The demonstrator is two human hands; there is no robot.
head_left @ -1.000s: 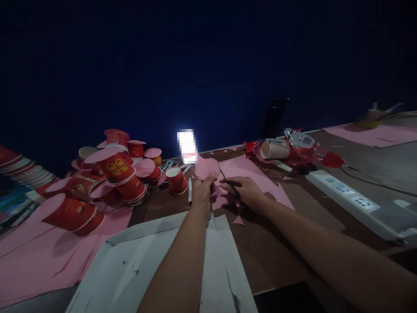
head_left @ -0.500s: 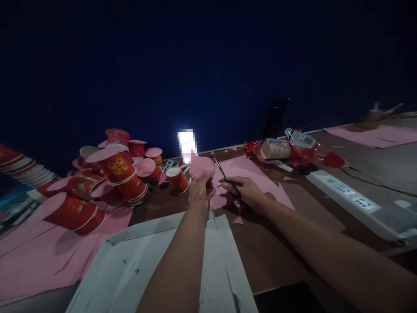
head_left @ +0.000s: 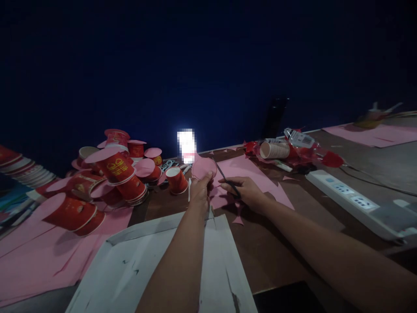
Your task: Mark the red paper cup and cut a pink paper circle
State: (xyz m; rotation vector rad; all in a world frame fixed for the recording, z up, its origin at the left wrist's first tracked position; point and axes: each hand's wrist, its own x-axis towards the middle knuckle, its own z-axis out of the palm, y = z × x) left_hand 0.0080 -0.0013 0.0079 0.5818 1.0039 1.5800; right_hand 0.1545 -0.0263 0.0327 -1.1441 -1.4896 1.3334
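My left hand [head_left: 199, 191] is closed on a round pink paper piece [head_left: 203, 168], held upright above the brown table [head_left: 276, 243]. My right hand [head_left: 246, 192] grips dark scissors [head_left: 226, 177], whose blades point up and left at the right edge of the pink round. Pink offcuts [head_left: 239, 215] lie under and beside my right hand. A white marker [head_left: 189, 195] lies just left of my left hand.
A heap of red paper cups [head_left: 110, 174], some capped with pink rounds, fills the left. Pink sheets [head_left: 35, 256] lie left and behind [head_left: 250, 171]. A grey sheet [head_left: 156, 269] lies under my left forearm. A white power strip [head_left: 352, 200] and sleeved cups [head_left: 276, 150] sit right.
The pink round has turned slightly in my left hand. The scissors have shifted a little against its right edge. Both arms stay almost where they were.
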